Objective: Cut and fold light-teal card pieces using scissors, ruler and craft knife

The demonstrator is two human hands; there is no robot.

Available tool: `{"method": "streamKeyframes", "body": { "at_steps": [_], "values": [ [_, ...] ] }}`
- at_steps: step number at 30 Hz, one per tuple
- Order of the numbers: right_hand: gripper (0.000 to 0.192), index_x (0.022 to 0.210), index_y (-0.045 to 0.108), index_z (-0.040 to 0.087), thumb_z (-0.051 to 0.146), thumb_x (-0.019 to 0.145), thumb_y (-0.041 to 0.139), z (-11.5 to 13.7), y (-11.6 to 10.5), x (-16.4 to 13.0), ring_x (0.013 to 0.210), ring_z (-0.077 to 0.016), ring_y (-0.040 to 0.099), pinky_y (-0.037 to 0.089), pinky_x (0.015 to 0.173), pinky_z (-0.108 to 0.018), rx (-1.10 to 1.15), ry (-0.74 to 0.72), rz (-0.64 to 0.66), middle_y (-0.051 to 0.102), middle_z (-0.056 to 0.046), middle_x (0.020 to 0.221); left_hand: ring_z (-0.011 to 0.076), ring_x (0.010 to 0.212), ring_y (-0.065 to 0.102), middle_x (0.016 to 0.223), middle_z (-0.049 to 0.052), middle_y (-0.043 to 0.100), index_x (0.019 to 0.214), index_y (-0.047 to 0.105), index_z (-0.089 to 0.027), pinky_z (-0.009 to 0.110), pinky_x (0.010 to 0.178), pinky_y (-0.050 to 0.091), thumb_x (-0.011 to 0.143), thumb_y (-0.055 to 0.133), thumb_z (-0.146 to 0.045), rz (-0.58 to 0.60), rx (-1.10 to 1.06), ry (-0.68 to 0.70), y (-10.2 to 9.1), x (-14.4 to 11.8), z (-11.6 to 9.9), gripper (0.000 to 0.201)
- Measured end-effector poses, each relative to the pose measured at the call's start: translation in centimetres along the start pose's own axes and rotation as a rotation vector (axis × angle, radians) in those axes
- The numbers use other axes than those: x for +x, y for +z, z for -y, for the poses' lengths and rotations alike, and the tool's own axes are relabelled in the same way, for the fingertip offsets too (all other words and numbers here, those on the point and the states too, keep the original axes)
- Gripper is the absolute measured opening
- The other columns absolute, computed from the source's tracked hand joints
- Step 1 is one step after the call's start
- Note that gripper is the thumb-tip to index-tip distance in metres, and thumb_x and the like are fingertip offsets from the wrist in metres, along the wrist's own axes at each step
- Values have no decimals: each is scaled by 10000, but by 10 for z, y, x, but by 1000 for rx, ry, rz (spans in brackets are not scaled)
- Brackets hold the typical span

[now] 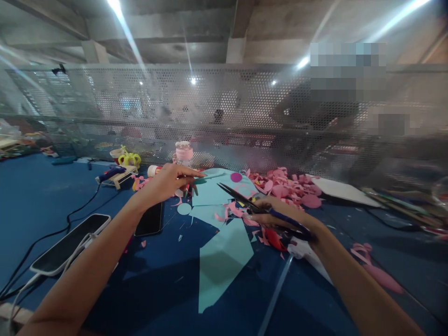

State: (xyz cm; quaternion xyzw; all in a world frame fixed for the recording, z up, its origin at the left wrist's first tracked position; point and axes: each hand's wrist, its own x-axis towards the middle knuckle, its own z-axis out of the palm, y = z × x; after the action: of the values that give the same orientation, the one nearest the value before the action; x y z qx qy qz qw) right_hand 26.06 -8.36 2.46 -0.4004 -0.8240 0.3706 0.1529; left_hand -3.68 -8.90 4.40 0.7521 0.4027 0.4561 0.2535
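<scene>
My left hand (171,180) is raised over the blue table, its fingers closed on a thin piece of pale green paper (213,174) seen nearly edge-on. To the right, my right hand (280,211) grips scissors (241,198) with dark blades and blue handles. The blades point left toward that paper, apart from it, and look slightly parted. Below and between my hands lies a cut sheet of pale green paper (224,266) with angled edges. A small pale blue paper disc (184,208) rests near my left hand, and a purple disc (236,177) lies farther back.
Pink paper scraps (280,184) are heaped at the back right. On the left are a white-edged phone (72,243) with a cable, a dark phone (150,220) and a glue gun (114,172). A pink-banded jar (184,153) stands before the perforated metal screen (217,107).
</scene>
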Motion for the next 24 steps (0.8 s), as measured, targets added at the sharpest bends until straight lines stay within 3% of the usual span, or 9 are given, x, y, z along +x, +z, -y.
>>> {"method": "streamKeyframes", "body": {
  "at_steps": [3, 8, 15, 20, 24],
  "values": [
    [353, 590, 522, 179, 498, 723, 592, -5, -6, -1, 443, -74, 388, 288, 398, -208, -133, -31, 21, 434, 42, 528, 84, 393, 498, 581, 7, 677, 889, 731, -229, 159, 391, 346, 690, 646, -169, 112, -68, -75, 1, 1, 0, 225],
    [355, 617, 560, 175, 513, 724, 589, -6, -7, -2, 434, -75, 401, 293, 393, -202, -196, 63, 78, 454, 35, 539, 128, 601, 622, 785, 47, 709, 829, 739, -230, 159, 509, 440, 595, 704, -118, 207, -81, -38, 4, 3, 1, 262],
    [337, 642, 573, 164, 464, 787, 523, -5, -2, 0, 484, -91, 455, 331, 441, -206, -179, 5, 90, 488, 10, 565, 99, 431, 592, 672, 31, 690, 822, 740, -208, 141, 396, 427, 595, 682, -65, 222, -242, -178, 1, 3, 11, 275],
    [333, 656, 572, 161, 483, 742, 574, -7, -1, -2, 401, -80, 431, 327, 393, -204, -131, 149, 103, 494, 19, 499, 118, 416, 594, 654, 79, 701, 708, 745, -153, 159, 389, 414, 572, 679, -14, 229, -256, -221, 1, 3, 10, 204],
    [341, 582, 530, 170, 473, 731, 583, 1, 3, -5, 355, -56, 383, 287, 373, -191, -101, 196, 92, 443, 44, 422, 143, 440, 603, 637, 96, 693, 689, 745, -136, 185, 405, 432, 581, 691, -57, 229, -142, -161, 0, 3, 8, 145]
  ]
}}
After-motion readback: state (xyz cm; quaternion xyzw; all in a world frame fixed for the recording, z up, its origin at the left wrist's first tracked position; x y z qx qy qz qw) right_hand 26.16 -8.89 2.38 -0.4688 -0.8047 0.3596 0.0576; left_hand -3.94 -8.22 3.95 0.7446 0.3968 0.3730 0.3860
